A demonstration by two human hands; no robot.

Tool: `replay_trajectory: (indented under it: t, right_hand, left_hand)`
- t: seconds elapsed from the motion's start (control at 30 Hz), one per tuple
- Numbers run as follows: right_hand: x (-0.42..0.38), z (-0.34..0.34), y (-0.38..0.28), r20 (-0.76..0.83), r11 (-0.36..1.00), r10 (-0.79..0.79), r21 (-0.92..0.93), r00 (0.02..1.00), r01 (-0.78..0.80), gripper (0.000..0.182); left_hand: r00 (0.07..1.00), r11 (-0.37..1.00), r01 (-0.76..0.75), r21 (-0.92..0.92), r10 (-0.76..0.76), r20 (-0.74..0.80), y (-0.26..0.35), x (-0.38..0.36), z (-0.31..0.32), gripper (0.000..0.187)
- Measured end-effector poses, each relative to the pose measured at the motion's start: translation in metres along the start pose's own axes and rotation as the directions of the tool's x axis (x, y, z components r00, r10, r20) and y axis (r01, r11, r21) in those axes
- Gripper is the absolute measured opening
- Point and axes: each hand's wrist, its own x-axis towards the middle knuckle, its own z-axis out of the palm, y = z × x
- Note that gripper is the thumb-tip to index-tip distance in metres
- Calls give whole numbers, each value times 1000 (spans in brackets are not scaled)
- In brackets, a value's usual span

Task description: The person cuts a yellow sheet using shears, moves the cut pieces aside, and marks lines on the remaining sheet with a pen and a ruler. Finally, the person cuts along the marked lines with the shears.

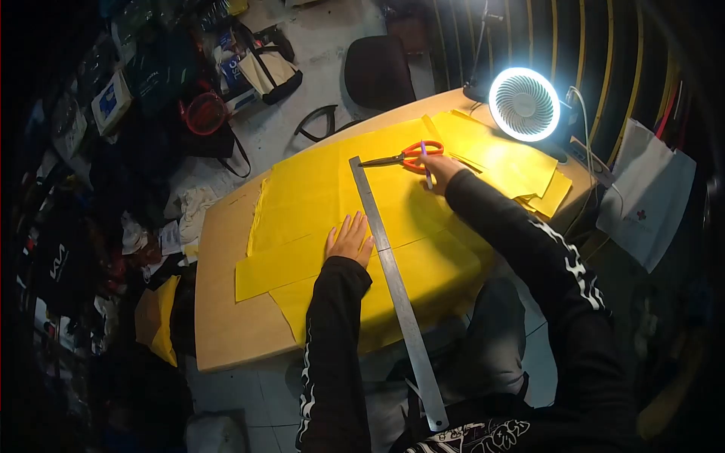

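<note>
My left hand (350, 240) lies flat with its fingers spread on yellow sheet material (310, 204), its edge right beside a long metal ruler (393, 283). The ruler runs slantwise across the yellow layers and past the table's near edge toward my lap. My right hand (442, 171) is closed at the red-orange handles of a pair of scissors (411, 155), with a slim purple-and-white pen (427, 170) in its fingers too. The scissors' blades point left, and their tips overlap the ruler's far end. A thin dark line crosses the yellow material to the right of the ruler.
The yellow layers cover much of a wooden table (226, 317). More folded yellow pieces (521, 166) lie at the right, below a lit round fan-shaped lamp (525, 104). A white bag (648, 196) hangs at the right. Behind the table are a dark chair (379, 72) and a tote bag (269, 72).
</note>
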Motion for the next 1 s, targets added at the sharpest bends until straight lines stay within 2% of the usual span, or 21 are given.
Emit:
replay_trajectory:
  t: [0.1, 0.2, 0.23, 0.33, 0.43, 0.57, 0.7, 1.0]
  right_hand:
    - [34, -4, 10, -14, 991, 137, 2, 990, -137, 51]
    - [42, -18, 0, 167, 962, 272, -51, 948, -267, 55]
    - [45, -10, 6, 141, 980, 199, -41, 970, -195, 45]
    - [61, 33, 44, -22, 998, -35, 43, 999, 36, 43]
    - [60, 45, 51, -96, 993, 28, 115, 995, -17, 42]
    - [48, 23, 26, -31, 949, 314, -17, 949, -315, 49]
    - [40, 37, 22, -258, 937, 321, -50, 911, -345, 51]
    - [39, 39, 21, -272, 926, 343, -66, 899, -373, 50]
  left_hand:
    - [1000, 999, -17, -28, 17, 0, -1, -1, -2, 62]
    - [1000, 1000, -19, -13, 19, 8, 2, -3, -6, 67]
    - [1000, 1000, -16, -11, 16, 7, 4, -3, -8, 68]
    - [1000, 1000, -14, 4, 14, 16, 10, -6, -13, 72]
    - [999, 999, -29, 35, 27, 32, 13, -8, -17, 74]
    - [999, 998, -46, 36, 46, 9, 12, -8, -14, 74]
    - [999, 998, -54, 45, 54, 1, 9, -7, -12, 74]
    - [999, 998, -45, 48, 45, -3, 12, -8, -13, 74]
